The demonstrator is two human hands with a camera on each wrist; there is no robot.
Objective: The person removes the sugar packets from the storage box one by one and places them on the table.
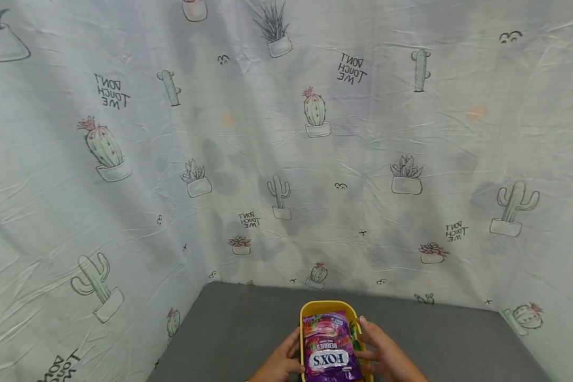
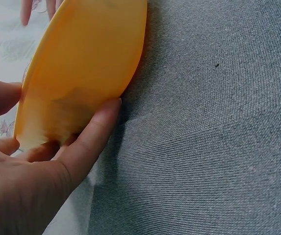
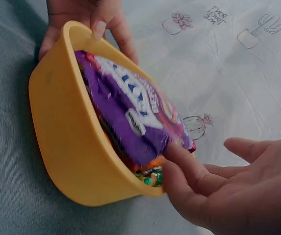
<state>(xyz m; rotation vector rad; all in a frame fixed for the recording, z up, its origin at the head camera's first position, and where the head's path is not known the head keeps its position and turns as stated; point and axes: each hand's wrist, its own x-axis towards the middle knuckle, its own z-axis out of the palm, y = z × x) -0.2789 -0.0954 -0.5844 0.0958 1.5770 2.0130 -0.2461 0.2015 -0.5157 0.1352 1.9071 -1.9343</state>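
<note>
A yellow plastic bin (image 1: 326,304) stands in front of me on the grey surface, filled with packets. On top lies a purple Fox's Berries candy bag (image 1: 328,342), its lettering upside down in the head view. My left hand (image 1: 283,359) holds the bin by its left side, thumb at the rim and fingers spread along the outer wall (image 2: 91,54). Over the opposite rim reaches my right hand (image 3: 238,181), its loosely extended fingertips touching the edge of the candy bag (image 3: 130,107). Below the bag, green and orange wrappers (image 3: 152,177) show; the rest of the contents is hidden.
Dark grey fabric (image 1: 248,313) covers the tabletop. A pale curtain (image 1: 363,159) printed with cacti hangs behind it and along both sides, meeting the table at its back edge.
</note>
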